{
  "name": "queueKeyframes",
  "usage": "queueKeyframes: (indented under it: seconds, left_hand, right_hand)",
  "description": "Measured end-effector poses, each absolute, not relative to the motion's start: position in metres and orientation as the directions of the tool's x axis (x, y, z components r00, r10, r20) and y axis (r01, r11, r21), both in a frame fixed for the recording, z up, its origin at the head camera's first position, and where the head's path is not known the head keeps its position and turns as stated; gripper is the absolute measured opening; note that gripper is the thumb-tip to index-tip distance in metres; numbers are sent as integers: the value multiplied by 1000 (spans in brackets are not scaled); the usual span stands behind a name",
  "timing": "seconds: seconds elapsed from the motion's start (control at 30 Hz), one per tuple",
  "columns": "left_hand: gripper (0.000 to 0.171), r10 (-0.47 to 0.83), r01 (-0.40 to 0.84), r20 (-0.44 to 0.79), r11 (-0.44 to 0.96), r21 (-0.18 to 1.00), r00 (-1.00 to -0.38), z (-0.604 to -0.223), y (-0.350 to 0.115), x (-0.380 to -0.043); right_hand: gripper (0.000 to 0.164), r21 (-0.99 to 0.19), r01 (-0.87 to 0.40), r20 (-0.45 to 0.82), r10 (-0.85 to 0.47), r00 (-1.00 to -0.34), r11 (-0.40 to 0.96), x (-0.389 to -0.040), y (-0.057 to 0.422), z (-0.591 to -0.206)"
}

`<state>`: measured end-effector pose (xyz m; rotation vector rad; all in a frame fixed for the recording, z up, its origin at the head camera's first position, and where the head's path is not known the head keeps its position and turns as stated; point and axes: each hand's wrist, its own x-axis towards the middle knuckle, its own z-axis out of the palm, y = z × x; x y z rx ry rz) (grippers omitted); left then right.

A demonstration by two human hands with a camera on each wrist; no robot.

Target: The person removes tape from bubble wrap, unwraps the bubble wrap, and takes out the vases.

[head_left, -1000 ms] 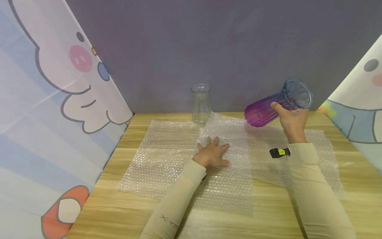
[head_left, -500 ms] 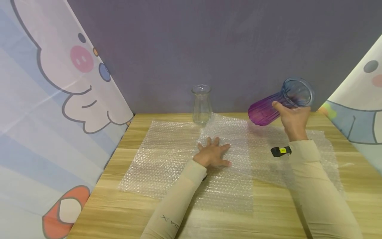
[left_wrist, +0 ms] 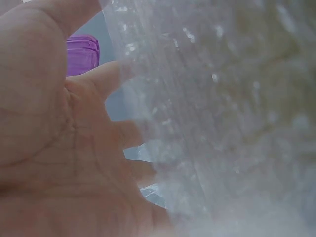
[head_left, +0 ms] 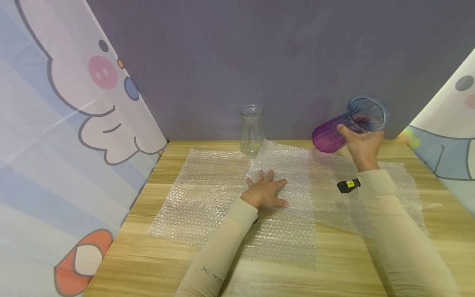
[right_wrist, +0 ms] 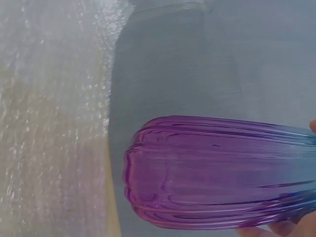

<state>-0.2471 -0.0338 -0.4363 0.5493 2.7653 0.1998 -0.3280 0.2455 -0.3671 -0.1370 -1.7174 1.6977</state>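
My left hand point(head_left: 264, 193) rests on the bubble wrap point(head_left: 208, 194) with its fingers spread and straight. Around the neck of a ribbed glass vase point(head_left: 330, 135), purple at the base and blue at the flared mouth, my right hand point(head_left: 364, 149) keeps a grip. The vase is tilted, mouth toward the upper right, its purple base pointing left over the back of the bubble wrap. In the right wrist view the purple vase body point(right_wrist: 212, 173) fills the lower right, with fingertips at its edge. A clear glass vase point(head_left: 252, 130) stands upright behind the left hand.
Sheets of bubble wrap overlap across the wooden table point(head_left: 137, 255). A grey wall point(head_left: 237, 62) rises right behind the table's back edge. Printed cartoon panels point(head_left: 67, 136) flank it on the left and right.
The right hand has shifted the purple-blue vase's base slightly right and up, turning the vase a little. The left hand stays put on the bubble wrap.
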Motion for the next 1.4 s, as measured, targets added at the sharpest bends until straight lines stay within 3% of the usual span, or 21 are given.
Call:
queueKeyframes:
  seconds: [0.23,0.73,1.03,1.4]
  left_hand:
    - [86,389,348,-274,918,189,-879,-437,-33,-247]
    - [85,389,342,-280,918,202,-878,-437,-34,-247]
    - [85,386,344,-276,919,191,-880,-435,-33,-246]
    - [84,387,343,-279,919,192,-879,-434,-33,-246]
  right_hand:
    - [41,-897,-414,430,530,-731,157,-336,247,-375]
    - [49,-934,-333,348,533,-771,129,-348,248,-383]
    - [53,-933,-358,323,526,-787,38,-350,242,-388]
    - [38,-943,-238,328,514,-793,234,-358,246,-395]
